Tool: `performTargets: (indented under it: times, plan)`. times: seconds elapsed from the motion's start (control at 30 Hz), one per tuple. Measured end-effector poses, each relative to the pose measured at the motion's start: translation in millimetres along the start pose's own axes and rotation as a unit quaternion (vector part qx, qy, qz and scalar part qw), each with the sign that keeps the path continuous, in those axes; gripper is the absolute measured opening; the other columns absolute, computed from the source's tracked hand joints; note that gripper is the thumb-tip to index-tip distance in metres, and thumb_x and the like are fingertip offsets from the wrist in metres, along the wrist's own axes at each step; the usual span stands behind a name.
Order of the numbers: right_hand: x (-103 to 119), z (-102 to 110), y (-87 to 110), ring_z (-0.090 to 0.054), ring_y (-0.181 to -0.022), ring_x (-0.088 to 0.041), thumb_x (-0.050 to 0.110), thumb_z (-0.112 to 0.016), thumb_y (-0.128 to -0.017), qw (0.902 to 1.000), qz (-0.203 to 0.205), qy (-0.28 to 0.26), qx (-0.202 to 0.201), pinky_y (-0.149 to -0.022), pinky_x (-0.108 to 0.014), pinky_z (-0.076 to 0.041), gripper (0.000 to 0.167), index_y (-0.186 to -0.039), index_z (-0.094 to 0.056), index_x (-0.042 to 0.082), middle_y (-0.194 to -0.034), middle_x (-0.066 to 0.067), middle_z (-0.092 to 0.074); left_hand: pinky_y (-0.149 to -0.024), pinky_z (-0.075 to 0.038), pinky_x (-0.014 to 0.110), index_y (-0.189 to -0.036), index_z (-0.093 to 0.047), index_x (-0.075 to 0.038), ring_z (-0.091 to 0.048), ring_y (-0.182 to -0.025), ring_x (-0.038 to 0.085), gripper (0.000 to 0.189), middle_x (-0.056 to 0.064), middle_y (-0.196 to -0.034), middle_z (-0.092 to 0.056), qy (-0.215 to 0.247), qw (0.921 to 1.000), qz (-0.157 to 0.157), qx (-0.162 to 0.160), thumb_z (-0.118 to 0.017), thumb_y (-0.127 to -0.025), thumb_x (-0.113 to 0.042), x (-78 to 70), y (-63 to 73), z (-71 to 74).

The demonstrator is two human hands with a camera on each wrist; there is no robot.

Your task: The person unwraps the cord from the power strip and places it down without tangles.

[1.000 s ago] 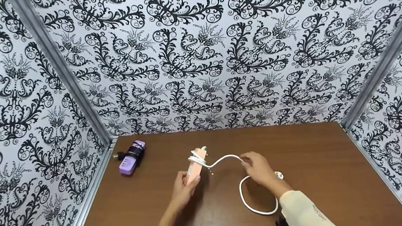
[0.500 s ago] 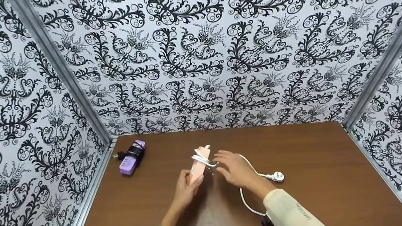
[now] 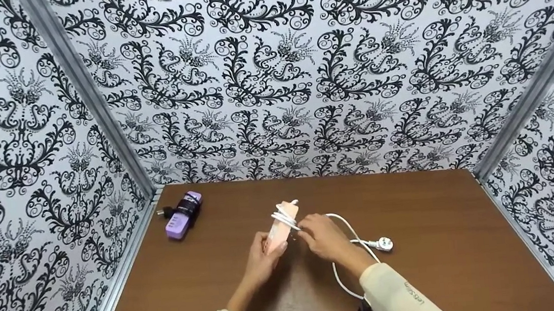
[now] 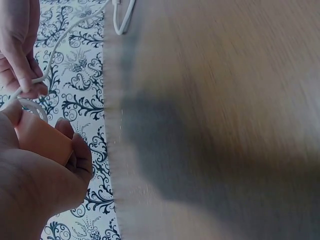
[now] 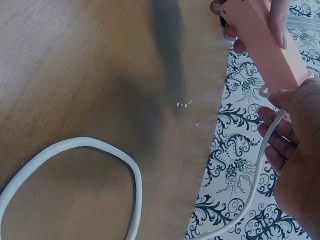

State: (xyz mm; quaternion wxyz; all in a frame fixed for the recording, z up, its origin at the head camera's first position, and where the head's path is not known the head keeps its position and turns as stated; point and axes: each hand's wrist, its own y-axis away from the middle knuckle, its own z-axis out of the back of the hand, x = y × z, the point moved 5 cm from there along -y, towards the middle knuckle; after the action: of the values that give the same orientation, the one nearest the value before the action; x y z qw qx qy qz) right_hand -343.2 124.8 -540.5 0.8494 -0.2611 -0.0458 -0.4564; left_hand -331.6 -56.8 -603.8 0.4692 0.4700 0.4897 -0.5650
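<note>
In the head view my left hand (image 3: 261, 259) grips the lower end of a peach-pink power strip (image 3: 279, 232), which is held tilted above the table. Loops of its white cord (image 3: 283, 217) are wound round the upper end. Beside those loops my right hand (image 3: 326, 237) pinches the cord between thumb and fingers. The right wrist view shows the cord (image 5: 260, 165) running down from that pinch, close to the power strip (image 5: 267, 47). The slack trails in a loose loop on the table, ending in a white plug (image 3: 383, 244).
A purple power strip (image 3: 178, 226) bound with its black cord lies at the table's back left, its plug toward the left wall. Near my right sleeve is a small black object (image 3: 366, 310), partly hidden. Patterned walls (image 3: 269, 75) enclose the brown table (image 3: 440, 211).
My right hand has moved left from the slack cord to the power strip, its fingers now closed on the cord there. The left hand and strip have shifted slightly right.
</note>
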Motion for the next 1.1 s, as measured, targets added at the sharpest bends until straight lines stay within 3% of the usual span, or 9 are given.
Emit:
performTargets:
  times: [0.27, 0.53, 0.77, 1.1]
  plan:
    - [4.3, 5.7, -0.6, -0.068, -0.096, -0.028, 0.017, -0.070, -0.099, 1.0000, -0.002, 0.004, -0.002, -0.089, -0.047, -0.054, 0.012, -0.103, -0.077, 0.008, -0.098, -0.006, -0.075, -0.063, -0.046, 0.020, -0.121, -0.053, 0.006, -0.054, -0.077, 0.009, 0.039, 0.004, -0.095, -0.059, -0.009, 0.9999, -0.012, 0.002, -0.077, -0.095, -0.010, 1.8, 1.4, 2.9]
    - [9.1, 11.3, -1.7, -0.066, -0.088, -0.023, 0.021, -0.071, -0.099, 0.9980, 0.018, 0.044, -0.042, -0.081, -0.038, -0.049, 0.011, -0.099, -0.077, 0.013, -0.092, 0.000, -0.075, -0.059, -0.046, 0.018, -0.121, -0.051, 0.007, -0.055, -0.076, 0.010, 0.042, 0.006, -0.097, -0.058, 0.007, 0.9999, -0.004, 0.013, -0.078, -0.094, -0.009, 5.4, 5.8, 5.7]
    - [6.9, 24.8, -2.9, -0.068, -0.086, -0.025, 0.025, -0.070, -0.100, 0.9924, -0.009, 0.088, -0.086, -0.080, -0.040, -0.050, 0.015, -0.098, -0.077, 0.012, -0.088, -0.004, -0.074, -0.060, -0.048, 0.019, -0.119, -0.052, 0.006, -0.056, -0.077, 0.009, 0.041, 0.008, -0.099, -0.058, -0.008, 0.9994, -0.012, 0.030, -0.080, -0.093, -0.010, 6.5, 9.2, 7.6]
    - [-9.3, 33.5, 0.9, -0.070, -0.089, -0.030, 0.020, -0.071, -0.100, 0.9889, -0.062, 0.074, -0.113, -0.081, -0.044, -0.053, 0.013, -0.100, -0.078, 0.009, -0.093, -0.008, -0.076, -0.064, -0.048, 0.021, -0.119, -0.056, 0.000, -0.057, -0.078, 0.009, 0.044, 0.009, -0.100, -0.061, -0.056, 0.9973, -0.012, 0.047, -0.084, -0.091, -0.018, 1.7, 11.0, 7.7]
